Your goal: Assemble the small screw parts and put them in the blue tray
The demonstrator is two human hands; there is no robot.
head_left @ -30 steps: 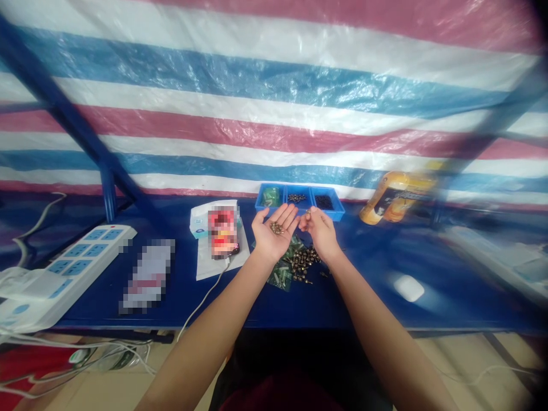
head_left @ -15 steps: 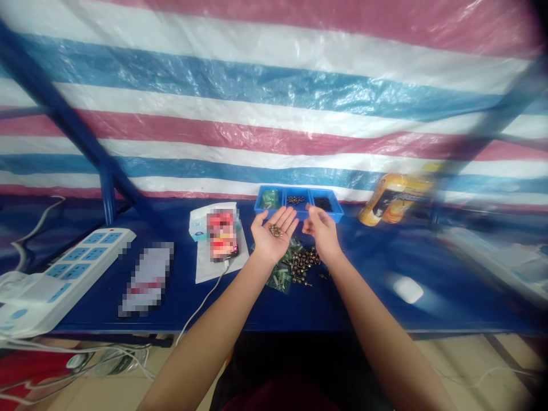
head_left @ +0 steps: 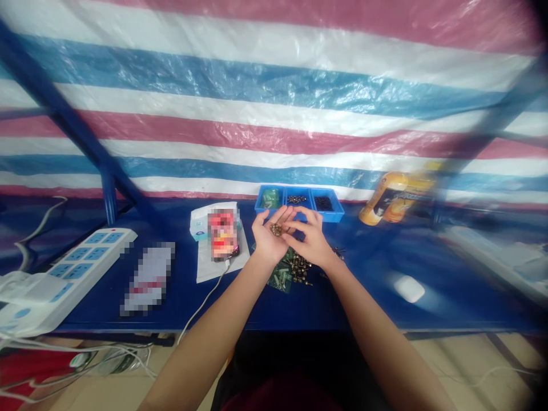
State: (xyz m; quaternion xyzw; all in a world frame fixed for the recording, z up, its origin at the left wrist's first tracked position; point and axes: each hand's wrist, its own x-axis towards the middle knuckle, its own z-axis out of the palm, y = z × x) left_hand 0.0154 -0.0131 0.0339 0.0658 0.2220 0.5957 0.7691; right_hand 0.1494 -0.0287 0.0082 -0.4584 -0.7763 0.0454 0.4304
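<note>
Blue table, three-compartment tray, piled metal parts, white power strip, yellow bottles

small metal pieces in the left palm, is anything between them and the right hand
Nothing visible: the right hand is at the upturned left hand, close beside the small metal pieces on it. Whether it touches them is too small to tell.

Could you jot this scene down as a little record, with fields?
Left grip: bare hand, palm up, bearing small brass-coloured metal pieces
Right grip: fingers curved over that palm; any hold unclear
Flat blue tabletop: heap of small brassy, dark parts beside green-tinted plastic bag
Beyond: blue plastic three-compartment tray; green packet left, metallic parts middle, black parts right
</note>
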